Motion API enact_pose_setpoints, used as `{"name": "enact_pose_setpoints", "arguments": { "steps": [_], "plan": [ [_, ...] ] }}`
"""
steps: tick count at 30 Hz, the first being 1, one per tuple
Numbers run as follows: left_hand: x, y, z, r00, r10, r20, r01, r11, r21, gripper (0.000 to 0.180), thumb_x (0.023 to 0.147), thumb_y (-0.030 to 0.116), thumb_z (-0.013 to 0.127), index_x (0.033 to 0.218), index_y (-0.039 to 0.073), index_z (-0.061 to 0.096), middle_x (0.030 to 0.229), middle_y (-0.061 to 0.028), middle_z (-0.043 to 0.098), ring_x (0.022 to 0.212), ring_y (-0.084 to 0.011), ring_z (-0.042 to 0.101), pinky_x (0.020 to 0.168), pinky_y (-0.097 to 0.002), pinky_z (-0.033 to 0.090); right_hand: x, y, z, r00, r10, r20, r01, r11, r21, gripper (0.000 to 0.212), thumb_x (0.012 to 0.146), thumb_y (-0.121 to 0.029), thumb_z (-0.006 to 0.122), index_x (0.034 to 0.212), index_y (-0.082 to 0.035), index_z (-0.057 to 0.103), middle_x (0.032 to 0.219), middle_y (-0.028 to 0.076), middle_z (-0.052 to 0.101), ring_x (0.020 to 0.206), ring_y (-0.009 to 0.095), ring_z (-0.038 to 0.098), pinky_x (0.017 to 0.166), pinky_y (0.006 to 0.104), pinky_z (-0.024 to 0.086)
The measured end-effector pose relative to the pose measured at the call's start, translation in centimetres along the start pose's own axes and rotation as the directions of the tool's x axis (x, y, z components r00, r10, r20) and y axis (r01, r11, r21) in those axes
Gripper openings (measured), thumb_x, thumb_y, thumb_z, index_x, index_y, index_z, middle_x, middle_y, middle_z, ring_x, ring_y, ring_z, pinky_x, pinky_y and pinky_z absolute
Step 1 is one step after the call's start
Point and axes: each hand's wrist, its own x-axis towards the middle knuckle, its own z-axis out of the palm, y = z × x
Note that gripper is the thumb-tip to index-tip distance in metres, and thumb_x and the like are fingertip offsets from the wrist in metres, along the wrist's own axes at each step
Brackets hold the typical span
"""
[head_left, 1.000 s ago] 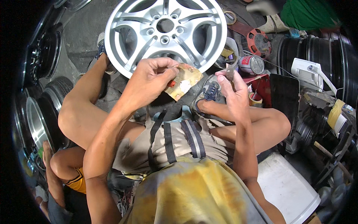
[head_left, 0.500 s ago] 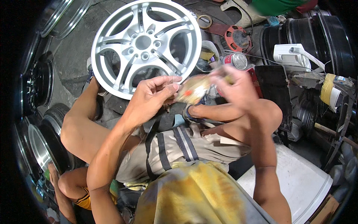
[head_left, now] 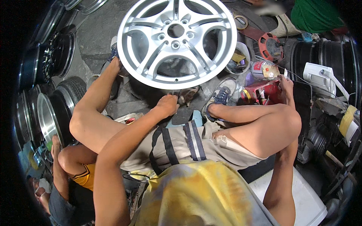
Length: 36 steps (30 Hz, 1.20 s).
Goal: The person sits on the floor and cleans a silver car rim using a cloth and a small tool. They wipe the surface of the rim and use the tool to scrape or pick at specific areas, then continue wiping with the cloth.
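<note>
A silver alloy wheel rim (head_left: 175, 45) lies face up in front of me, its spokes and bolt holes in plain sight. Just below its near edge my left hand (head_left: 167, 105) is closed in a fist; what it holds, if anything, is hidden. My right hand (head_left: 287, 86) reaches past my right knee and pinches a small thin pale strip (head_left: 286, 73). Beside those fingers stands a tin can (head_left: 260, 70) with a pink and white label. A tan, red-spotted piece (head_left: 270, 70) shows at the can's top.
A red box-like container (head_left: 269, 93) sits below the can. Near it are a white tub (head_left: 241, 62), a red reel (head_left: 270, 46) and a tape roll (head_left: 240, 22). More rims and tyres (head_left: 71, 92) line the left, where another person's leg (head_left: 75, 158) shows.
My hands have parted: the left drew down below the rim, the right went out to the can. The crinkled, red-spotted piece has left my left hand. The view has shifted.
</note>
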Motion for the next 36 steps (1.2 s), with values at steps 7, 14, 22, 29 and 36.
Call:
{"name": "enact_pose_setpoints", "arguments": {
  "steps": [7,14,22,29,36],
  "plan": [
    [7.2,1.8,6.8,0.955,-0.061,-0.291,0.045,0.997,-0.062,0.045,0.093,0.037,0.067,0.125,0.005,0.068,0.132,-0.0211,0.065,0.125,-0.0372,0.060,0.105,-0.0461,0.049,6.4,3.9,0.7,0.930,-0.239,-0.279,0.014,0.783,-0.622,0.026,0.094,-0.024,0.066,0.104,0.000,0.073,0.080,0.007,0.072,0.066,0.018,0.064,0.064,0.0351,0.052],
    [5.2,3.0,5.2,0.990,0.068,0.123,-0.065,0.997,-0.032,0.025,0.083,0.012,0.067,0.101,-0.003,0.076,0.103,-0.0248,0.074,0.101,-0.0390,0.073,0.088,-0.0461,0.058,-1.2,4.6,-2.5,0.822,-0.541,-0.177,0.318,0.694,-0.646,0.025,0.094,-0.023,0.067,0.104,0.000,0.072,0.082,0.008,0.072,0.069,0.017,0.064,0.066,0.0348,0.052],
    [-3.2,1.7,-4.8,0.893,0.175,0.414,-0.301,0.917,0.263,0.025,0.079,0.013,0.071,0.099,0.000,0.078,0.104,-0.0212,0.075,0.101,-0.0381,0.073,0.086,-0.0461,0.058,-12.7,4.9,-0.8,0.805,-0.593,0.008,0.528,0.712,-0.462,0.023,0.094,-0.021,0.068,0.104,-0.001,0.071,0.083,0.008,0.071,0.073,0.017,0.065,0.068,0.0344,0.052],
    [-10.6,0.1,-1.0,0.810,0.307,0.500,-0.356,0.934,0.003,0.045,0.084,0.017,0.063,0.128,0.008,0.063,0.120,-0.0270,0.069,0.115,-0.0440,0.064,0.098,-0.0530,0.051,-17.5,5.2,-0.1,0.829,-0.559,-0.006,0.526,0.783,-0.331,0.022,0.094,-0.020,0.069,0.104,-0.001,0.070,0.085,0.008,0.071,0.076,0.017,0.065,0.069,0.0341,0.052],
    [-7.0,-1.5,-0.1,0.741,0.226,0.632,-0.466,0.851,0.242,0.039,0.064,0.002,0.074,0.101,-0.009,0.069,0.108,-0.0309,0.069,0.110,-0.0442,0.066,0.094,-0.0476,0.055,-16.2,10.4,-7.0,0.911,-0.315,-0.265,0.269,0.943,-0.193,0.028,0.092,-0.028,0.073,0.102,-0.002,0.073,0.088,0.006,0.072,0.083,0.012,0.062,0.079,0.0309,0.050]
  ]
}}
